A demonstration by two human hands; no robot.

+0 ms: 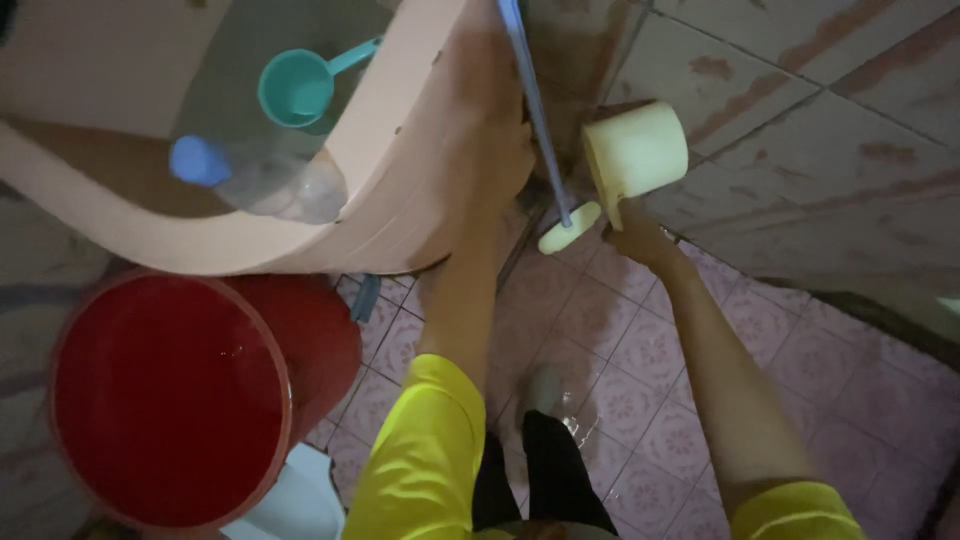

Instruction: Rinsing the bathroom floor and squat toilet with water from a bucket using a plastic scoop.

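Overhead, the left hand is wrapped around a thin blue pole that ends in a pale yellow head just above the pink patterned floor tiles; the right hand grips the handle of a cream dipper, tilted on its side beside the tiled wall; the hands are near each other, with the pole's head between them; to the left stands a large peach water tub where a teal dipper and a clear bottle with a blue cap float; below it sits a red bucket filled with water; yellow sleeves cover both upper arms.
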